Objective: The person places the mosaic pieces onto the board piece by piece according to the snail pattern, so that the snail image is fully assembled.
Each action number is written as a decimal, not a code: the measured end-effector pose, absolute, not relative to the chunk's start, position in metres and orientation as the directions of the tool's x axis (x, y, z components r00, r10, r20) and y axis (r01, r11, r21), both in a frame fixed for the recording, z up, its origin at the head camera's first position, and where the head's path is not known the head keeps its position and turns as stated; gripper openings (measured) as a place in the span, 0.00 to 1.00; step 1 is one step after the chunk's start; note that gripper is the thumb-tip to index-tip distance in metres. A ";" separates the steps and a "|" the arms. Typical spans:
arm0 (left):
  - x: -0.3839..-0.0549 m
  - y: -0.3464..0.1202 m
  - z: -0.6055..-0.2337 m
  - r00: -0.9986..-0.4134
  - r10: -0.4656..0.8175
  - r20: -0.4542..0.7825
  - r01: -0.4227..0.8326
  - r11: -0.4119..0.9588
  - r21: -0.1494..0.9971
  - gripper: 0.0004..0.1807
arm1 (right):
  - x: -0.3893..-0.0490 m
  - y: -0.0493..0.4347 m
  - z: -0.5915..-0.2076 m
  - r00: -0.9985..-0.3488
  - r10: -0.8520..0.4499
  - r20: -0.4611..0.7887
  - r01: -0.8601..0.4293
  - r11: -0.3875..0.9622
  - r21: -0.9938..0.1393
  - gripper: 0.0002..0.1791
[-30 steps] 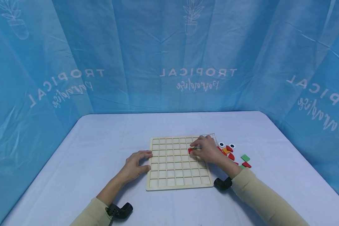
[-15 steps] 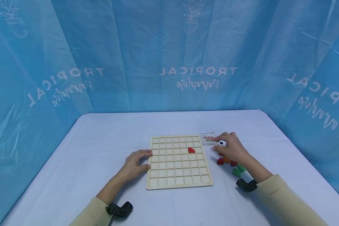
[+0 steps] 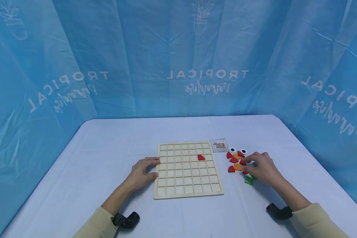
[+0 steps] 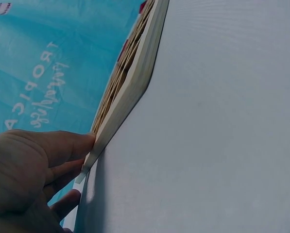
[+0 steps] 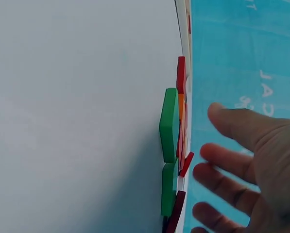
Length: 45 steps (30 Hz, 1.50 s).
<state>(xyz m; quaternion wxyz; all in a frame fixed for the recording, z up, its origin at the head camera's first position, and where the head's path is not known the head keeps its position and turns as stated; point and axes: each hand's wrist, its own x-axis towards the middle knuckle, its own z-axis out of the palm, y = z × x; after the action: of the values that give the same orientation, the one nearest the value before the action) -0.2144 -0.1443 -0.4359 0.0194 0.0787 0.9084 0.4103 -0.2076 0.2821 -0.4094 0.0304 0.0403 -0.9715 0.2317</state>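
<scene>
A pale wooden grid board [image 3: 179, 173] lies flat on the table, with a red quarter-circle tile [image 3: 201, 157] in one of its cells, right of the middle. My left hand [image 3: 139, 175] rests its thumb and fingertips against the board's left edge. Over the loose tiles at the right hovers my right hand [image 3: 263, 170], fingers loosely bent and apart, gripping nothing. Below its fingers are red tiles [image 3: 231, 169], an orange tile [image 3: 237, 167] and a green tile [image 3: 249, 180]. In the right wrist view, thumb and fingers stand apart beside a green tile [image 5: 169, 125].
A small picture card [image 3: 219, 145] lies by the board's far right corner. Two round eye tiles, one of them the left eye tile [image 3: 232, 150], lie near it. The white-covered table [image 3: 122, 138] is backed by a blue curtain [image 3: 154, 59].
My right hand has left the red quarter-circle tile on the board, moved right past the card, and come back toward me over the loose tiles. The left hand has kept its place.
</scene>
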 end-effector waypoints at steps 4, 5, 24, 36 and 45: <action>-0.215 -0.145 -0.436 -0.987 0.159 0.026 0.124 0.648 0.751 0.25 | -0.203 0.286 -0.411 -0.996 -0.052 0.074 -0.078 0.905 -0.419 0.24; -0.215 -0.145 -0.436 -0.987 0.161 0.029 0.128 0.649 0.750 0.25 | -0.202 0.286 -0.412 -0.996 -0.048 0.070 -0.073 0.908 -0.412 0.25; -0.214 -0.144 -0.438 -0.987 0.158 0.024 0.121 0.640 0.759 0.25 | -0.194 0.283 -0.424 -0.989 -0.036 0.143 -0.083 0.937 -0.339 0.28; -0.213 -0.146 -0.438 -0.985 0.167 0.047 0.145 0.646 0.749 0.25 | -0.194 0.284 -0.424 -0.989 -0.054 0.136 -0.104 0.914 -0.393 0.20; -0.213 -0.145 -0.437 -0.985 0.167 0.033 0.134 0.640 0.757 0.25 | -0.194 0.283 -0.421 -0.987 -0.069 0.145 -0.124 0.901 -0.416 0.19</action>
<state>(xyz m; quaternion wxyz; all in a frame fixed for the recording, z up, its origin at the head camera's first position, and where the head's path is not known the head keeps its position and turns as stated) -0.2129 -0.1453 -0.4366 0.0199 0.0829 0.9054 0.4160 -0.1939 0.2826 -0.4208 0.0632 0.0497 -0.9729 0.2170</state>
